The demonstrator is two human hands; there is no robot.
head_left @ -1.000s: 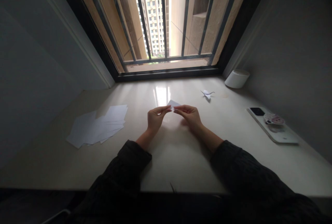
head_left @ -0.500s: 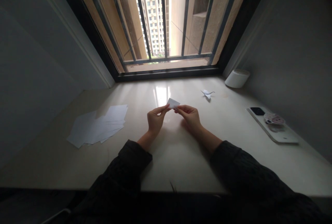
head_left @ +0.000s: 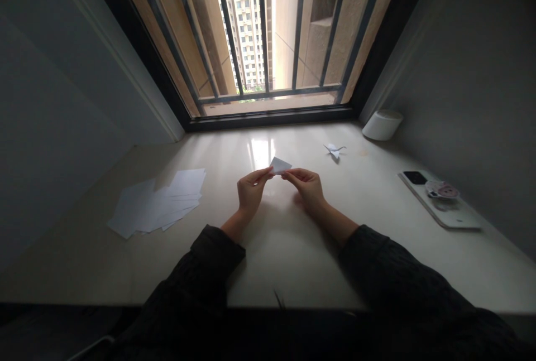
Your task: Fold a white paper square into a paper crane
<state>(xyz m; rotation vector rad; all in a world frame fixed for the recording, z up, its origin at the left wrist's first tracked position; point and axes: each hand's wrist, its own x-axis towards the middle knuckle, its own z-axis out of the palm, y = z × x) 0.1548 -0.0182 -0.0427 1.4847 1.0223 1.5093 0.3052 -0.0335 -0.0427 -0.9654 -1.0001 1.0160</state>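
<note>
A small folded piece of white paper [head_left: 280,165] is held just above the pale tabletop [head_left: 276,238], in the middle of the view. My left hand [head_left: 250,191] pinches its left end with thumb and forefinger. My right hand [head_left: 307,186] pinches its right end the same way. Both forearms in dark sleeves reach in from the bottom edge.
A loose spread of white paper sheets [head_left: 157,202] lies at the left. A small folded paper figure [head_left: 335,150] sits at the back right. A white cylinder [head_left: 382,125] stands near the window corner. A phone [head_left: 438,206] with a round sticker-like object lies at the right.
The folded paper has lifted slightly and tilted upward between my fingertips. My hands have stayed in almost the same place.
</note>
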